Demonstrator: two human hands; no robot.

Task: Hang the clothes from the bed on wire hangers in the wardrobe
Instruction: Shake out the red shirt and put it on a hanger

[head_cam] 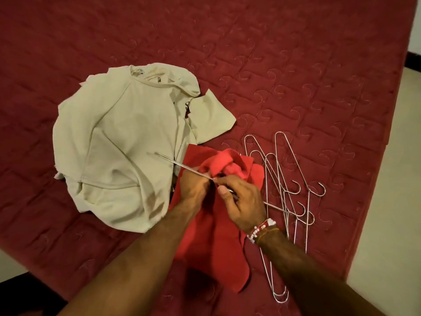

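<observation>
I take the red garment as my reference; it lies on the red quilted bed directly under both forearms, its long axis running from the near edge away from me, with its far end bunched up into a lump.

Left hand: at the bunched far end of the red garment, fingers curled into the fabric and gripping it. I can't tell whether those fingers also catch the wire that crosses them.

Right hand: just to the right of the left one, over the same bunched end, thumb and curled fingers pinching the held wire hanger. A beaded bracelet sits on that wrist.

The held wire hanger lies slantwise over the red garment. One end juts out up and to the left past the garment's edge, over the cream shirt; a short length comes out below the right hand, pointing down-right. I can't make out its hook.

The cream shirt lies crumpled to the left of the red garment, touching it, collar at the far side.

The loose wire hangers are piled just right of the red garment, long axes running near-to-far, hooks turned away from the garment.
</observation>
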